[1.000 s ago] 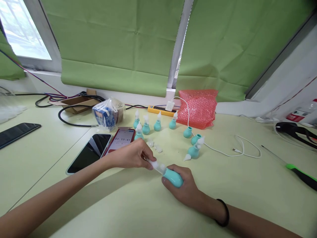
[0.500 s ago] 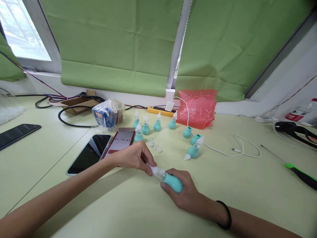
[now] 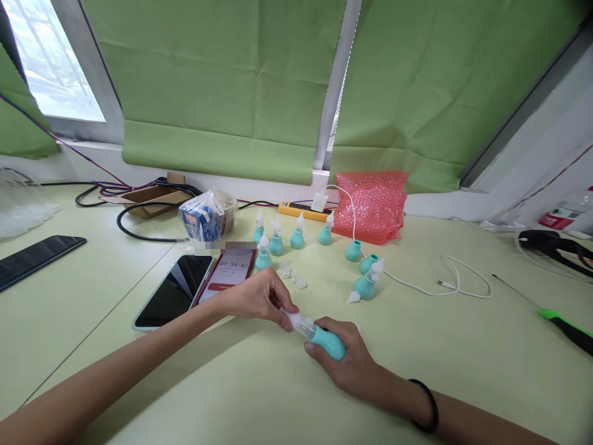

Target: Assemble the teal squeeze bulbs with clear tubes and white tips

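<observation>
My right hand [image 3: 348, 360] is wrapped round a teal rubber bulb [image 3: 328, 342] lying low over the pale green table [image 3: 463, 358]. My left hand [image 3: 257, 298] pinches the clear plastic tip [image 3: 296, 321] at the bulb's front end. Beyond my hands stand several teal bulbs with white tips [image 3: 278, 242], two open teal bulbs [image 3: 353, 250], and one more tipped bulb [image 3: 365, 285] leaning over. A few loose clear tips [image 3: 291, 276] lie near them.
Two phones [image 3: 175, 298] lie left of my hands, one showing a running timer [image 3: 230, 269]. A third phone [image 3: 32, 259] is far left. Pink bubble wrap [image 3: 370, 204], a white cable [image 3: 440, 285], a green-handled screwdriver [image 3: 563, 321], a plastic bag [image 3: 206, 217] and black cables surround the area.
Both hands keep their grip on the bulb and tip, which shifted slightly. The timer went from 00:59:41 to 00:59:42. The camera view drifted a little.
</observation>
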Tool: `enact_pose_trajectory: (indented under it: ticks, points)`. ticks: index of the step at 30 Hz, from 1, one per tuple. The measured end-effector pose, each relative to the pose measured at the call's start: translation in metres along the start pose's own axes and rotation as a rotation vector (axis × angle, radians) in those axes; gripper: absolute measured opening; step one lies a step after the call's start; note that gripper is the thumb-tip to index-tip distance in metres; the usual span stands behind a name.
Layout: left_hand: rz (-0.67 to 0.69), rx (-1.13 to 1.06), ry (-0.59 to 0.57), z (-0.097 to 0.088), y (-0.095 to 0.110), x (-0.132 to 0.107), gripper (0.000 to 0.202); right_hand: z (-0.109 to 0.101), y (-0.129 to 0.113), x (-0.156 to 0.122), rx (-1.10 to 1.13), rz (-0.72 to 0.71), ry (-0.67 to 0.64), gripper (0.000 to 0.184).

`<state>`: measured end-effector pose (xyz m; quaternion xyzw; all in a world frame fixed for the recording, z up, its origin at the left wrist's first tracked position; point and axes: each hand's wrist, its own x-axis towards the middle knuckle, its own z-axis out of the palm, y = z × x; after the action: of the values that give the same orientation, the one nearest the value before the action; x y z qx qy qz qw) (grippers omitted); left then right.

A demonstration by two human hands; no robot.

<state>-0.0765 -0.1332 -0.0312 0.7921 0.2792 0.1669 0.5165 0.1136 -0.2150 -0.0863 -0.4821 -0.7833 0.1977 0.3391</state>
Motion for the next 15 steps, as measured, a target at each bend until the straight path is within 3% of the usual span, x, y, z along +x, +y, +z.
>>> enact_pose_trajectory:
  ticks: [15]
  points:
    - [-0.048, 0.031, 0.027, -0.0012, 0.0078, -0.0016, 0.022, -0.0001, 0.0021, 0.0057, 0.082, 0.055, -0.026, 0.018]
